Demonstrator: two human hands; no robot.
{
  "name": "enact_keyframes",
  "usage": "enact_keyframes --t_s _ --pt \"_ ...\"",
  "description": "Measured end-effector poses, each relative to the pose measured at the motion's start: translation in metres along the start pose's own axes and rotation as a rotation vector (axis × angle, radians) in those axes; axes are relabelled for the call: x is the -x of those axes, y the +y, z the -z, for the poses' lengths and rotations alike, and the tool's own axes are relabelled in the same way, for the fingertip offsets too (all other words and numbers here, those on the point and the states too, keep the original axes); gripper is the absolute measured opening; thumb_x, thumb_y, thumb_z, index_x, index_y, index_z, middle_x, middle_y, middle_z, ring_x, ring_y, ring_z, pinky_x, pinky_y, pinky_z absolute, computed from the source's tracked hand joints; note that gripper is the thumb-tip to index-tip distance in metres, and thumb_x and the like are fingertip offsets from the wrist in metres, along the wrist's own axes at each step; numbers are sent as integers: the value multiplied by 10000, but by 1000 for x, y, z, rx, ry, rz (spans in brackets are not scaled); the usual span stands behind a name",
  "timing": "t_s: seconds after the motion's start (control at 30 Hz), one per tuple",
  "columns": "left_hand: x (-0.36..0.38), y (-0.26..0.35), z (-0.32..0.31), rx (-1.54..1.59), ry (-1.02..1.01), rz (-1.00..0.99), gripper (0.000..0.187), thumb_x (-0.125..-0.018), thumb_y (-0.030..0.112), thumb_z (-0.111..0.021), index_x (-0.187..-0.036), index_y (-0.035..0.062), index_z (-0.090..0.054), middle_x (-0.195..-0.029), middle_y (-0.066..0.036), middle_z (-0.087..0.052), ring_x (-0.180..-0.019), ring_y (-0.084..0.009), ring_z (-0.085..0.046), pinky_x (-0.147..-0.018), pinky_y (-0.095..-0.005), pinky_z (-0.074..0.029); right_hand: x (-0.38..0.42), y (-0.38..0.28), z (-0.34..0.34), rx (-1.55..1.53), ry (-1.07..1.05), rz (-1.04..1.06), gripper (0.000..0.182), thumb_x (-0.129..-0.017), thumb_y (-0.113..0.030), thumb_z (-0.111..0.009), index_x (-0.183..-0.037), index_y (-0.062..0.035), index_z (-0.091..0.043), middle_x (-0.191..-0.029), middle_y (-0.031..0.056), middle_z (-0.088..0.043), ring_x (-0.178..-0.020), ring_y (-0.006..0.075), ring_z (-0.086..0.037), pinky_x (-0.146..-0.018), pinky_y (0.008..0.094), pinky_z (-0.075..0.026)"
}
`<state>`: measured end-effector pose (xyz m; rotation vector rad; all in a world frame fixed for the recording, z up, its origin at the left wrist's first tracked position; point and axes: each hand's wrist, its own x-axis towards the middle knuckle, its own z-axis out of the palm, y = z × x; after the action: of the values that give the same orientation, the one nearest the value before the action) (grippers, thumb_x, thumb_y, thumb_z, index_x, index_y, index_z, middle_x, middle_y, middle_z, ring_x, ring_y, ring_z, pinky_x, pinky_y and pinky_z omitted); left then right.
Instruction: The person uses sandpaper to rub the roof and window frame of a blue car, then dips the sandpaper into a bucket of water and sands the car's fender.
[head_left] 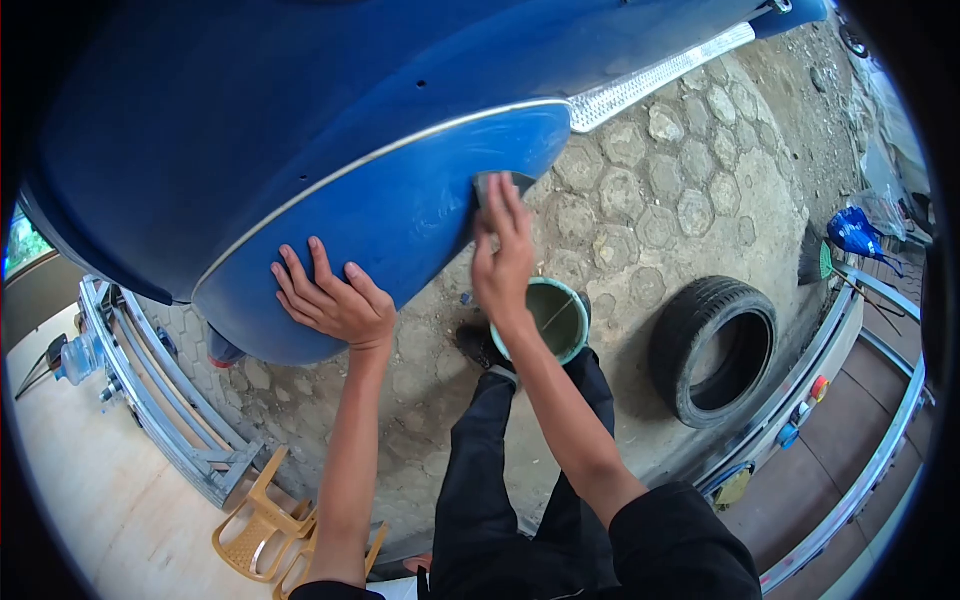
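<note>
A blue car fender with a pale trim line along its upper side fills the upper middle of the head view. My left hand rests flat on its lower left part, fingers spread. Near the fender's right end, my right hand presses a dark grey sheet that looks like sandpaper against the paint, with the fingers slightly blurred. Faint whitish smears show on the blue surface around it. Below my right hand stands a green bucket, partly hidden by my forearm, between my legs.
A black tyre lies on the hexagon-patterned paving at the right. Yellow-brown plastic chairs stand at lower left. Metal railings run along both sides. A perforated metal strip extends from the fender, and a blue bag lies far right.
</note>
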<state>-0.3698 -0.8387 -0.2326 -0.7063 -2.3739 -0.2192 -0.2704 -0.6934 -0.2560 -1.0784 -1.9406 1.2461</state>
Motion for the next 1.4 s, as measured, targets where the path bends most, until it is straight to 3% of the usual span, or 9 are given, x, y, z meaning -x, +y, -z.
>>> enact_keyframes --t_s 0.13,0.27,0.4,0.5,0.63,0.87,1.03,1.13,1.4 --pt "-3 0 2 -8 4 -17 488 -1054 289 -366 -1426 27 -540 -1520 -201 -477 -1442 -386 -394 -1175 -532 -252 -6 -2 -3 135 -66 98 584 -985 -89 -553 -1552 -190 -457 -1625 130 -386 -1505 411 -325 -1206 619 -218" --pt "1 -2 1 -11 4 -21 488 -1052 301 -365 -1416 30 -544 -1521 -208 -473 -1439 -395 -396 -1173 -535 -260 -99 28 -4 -30 117 -217 519 -1055 -206 -470 -1564 -114 -420 -1616 181 -378 -1511 444 -283 -1201 632 -212" --pt "-2 -4 -1 7 -1 -32 506 -1043 310 -355 -1412 18 -541 -1521 -228 -464 -1441 -410 -385 -1179 -546 -248 -41 -12 2 -5 -10 -148 503 -1093 -287 -394 -1557 -95 -420 -1616 179 -374 -1511 438 -283 -1227 593 -184" --pt "-1 -4 -1 -10 -15 -36 512 -1048 299 -335 -1415 2 -531 -1529 -236 -449 -1444 -414 -377 -1176 -550 -254 -49 3 11 5 -55 -159 502 -1099 -296 -372 -1558 -97 -420 -1617 181 -368 -1500 444 -303 -1229 571 -203" --pt "-3 -4 -1 -25 -7 -70 510 -1053 296 -324 -1415 -4 -519 -1534 -242 -435 -1449 -420 -367 -1166 -569 -266 -137 72 10 -200 83 -434 502 -1102 -288 -354 -1560 -90 -414 -1614 189 -373 -1516 446 -258 -1229 568 -205" --pt "-5 -2 -1 -52 -3 -104 506 -1065 275 -304 -1393 -53 -505 -1513 -258 -440 -1433 -425 -386 -1171 -566 -279 -89 50 30 -124 -169 -206 544 -1104 -302 -348 -1609 -105 -302 -1671 187 -240 -1524 463 -210 -1205 653 -171" --pt "-4 -1 -4 -54 -2 -97 528 -1054 283 -292 -1419 -47 -484 -1531 -254 -424 -1448 -423 -372 -1175 -576 -266 -164 123 10 -194 13 -537 534 -1105 -308 -315 -1586 -78 -349 -1649 212 -276 -1507 463 -256 -1227 608 -185" --pt "-5 -2 0 -65 2 -102 540 -1055 287 -292 -1412 -71 -483 -1516 -259 -439 -1438 -413 -390 -1180 -561 -272 -106 58 40 -237 -124 -345 532 -1107 -310 -311 -1581 -73 -359 -1645 203 -297 -1511 446 -264 -1233 600 -171" --pt "0 -3 -2 -30 0 -65 560 -1057 311 -296 -1428 -78 -457 -1525 -265 -421 -1449 -422 -370 -1191 -560 -267 -169 124 21 -183 -84 -466 543 -1110 -363 -290 -1595 -126 -350 -1664 163 -277 -1530 421 -236 -1244 583 -145"
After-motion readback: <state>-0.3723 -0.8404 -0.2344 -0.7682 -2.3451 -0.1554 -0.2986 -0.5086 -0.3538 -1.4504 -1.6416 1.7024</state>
